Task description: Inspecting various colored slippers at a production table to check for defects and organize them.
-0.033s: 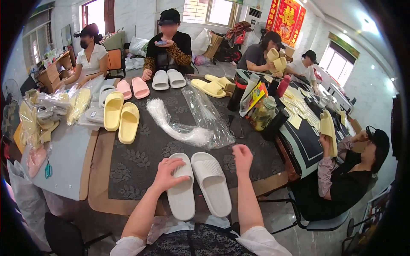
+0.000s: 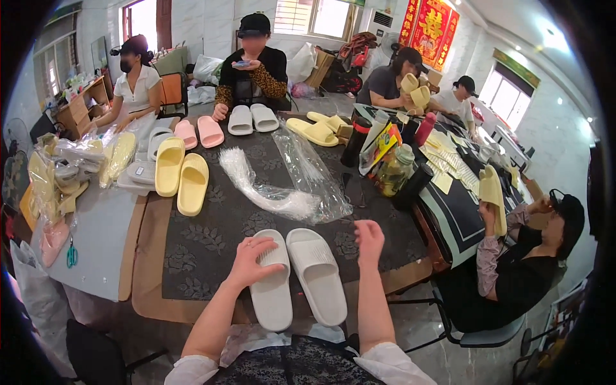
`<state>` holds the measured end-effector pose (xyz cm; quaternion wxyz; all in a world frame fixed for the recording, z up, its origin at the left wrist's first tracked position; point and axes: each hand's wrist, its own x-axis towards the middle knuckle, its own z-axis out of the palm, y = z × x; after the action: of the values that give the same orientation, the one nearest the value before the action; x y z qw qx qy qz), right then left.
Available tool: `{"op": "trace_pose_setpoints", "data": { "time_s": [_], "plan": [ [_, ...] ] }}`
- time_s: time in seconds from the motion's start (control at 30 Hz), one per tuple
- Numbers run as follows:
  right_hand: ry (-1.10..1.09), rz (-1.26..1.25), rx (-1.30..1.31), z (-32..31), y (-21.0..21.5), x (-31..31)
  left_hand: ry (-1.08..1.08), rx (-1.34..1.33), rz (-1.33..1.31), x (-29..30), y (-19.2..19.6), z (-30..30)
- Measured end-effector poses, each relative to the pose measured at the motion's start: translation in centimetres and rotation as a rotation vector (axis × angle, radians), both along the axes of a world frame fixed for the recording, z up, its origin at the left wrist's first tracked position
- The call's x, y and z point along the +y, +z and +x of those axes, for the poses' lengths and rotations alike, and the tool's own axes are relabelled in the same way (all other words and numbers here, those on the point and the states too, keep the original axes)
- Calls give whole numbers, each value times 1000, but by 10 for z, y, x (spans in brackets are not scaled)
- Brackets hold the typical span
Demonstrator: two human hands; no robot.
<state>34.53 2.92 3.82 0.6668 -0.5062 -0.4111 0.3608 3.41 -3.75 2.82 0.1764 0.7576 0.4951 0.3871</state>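
Two light grey slide slippers stand side by side at the near edge of the dark patterned table mat (image 2: 212, 256), toes pointing away from me. My left hand (image 2: 252, 263) lies over the ribbed strap of the left slipper (image 2: 271, 301), its fingers and thumb curved round it. Nothing touches the right slipper (image 2: 325, 292). To the right of it my right hand (image 2: 369, 244) is raised with its fingers curled together. Whatever it may pinch is too small to make out. Farther off lie a bundle of thin clear plastic fasteners (image 2: 256, 189) and a clear plastic bag (image 2: 308, 170).
Yellow slides (image 2: 194, 183), pink slides (image 2: 210, 131), grey slides (image 2: 240, 120) and more yellow slides (image 2: 314, 131) ring the mat. Bagged slippers (image 2: 119, 157) and teal scissors (image 2: 72, 253) lie left. Bottles and a jar (image 2: 394, 170) stand right. Several co-workers sit around.
My right hand has shifted very slightly to the right and turned a little. My left hand and both grey slippers look the same.
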Motion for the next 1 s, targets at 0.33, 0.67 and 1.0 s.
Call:
{"op": "trace_pose_setpoints", "data": {
  "time_s": [0.33,0.67,1.0],
  "plan": [
    [-230,497,774,107,61,-89,-2,-25,-14,1,-2,2],
    [183,186,-306,6,117,-156,-35,91,192,-9,31,9],
    [681,45,-83,-94,31,-136,-136,-464,-196,-66,52,44]
  ]
}}
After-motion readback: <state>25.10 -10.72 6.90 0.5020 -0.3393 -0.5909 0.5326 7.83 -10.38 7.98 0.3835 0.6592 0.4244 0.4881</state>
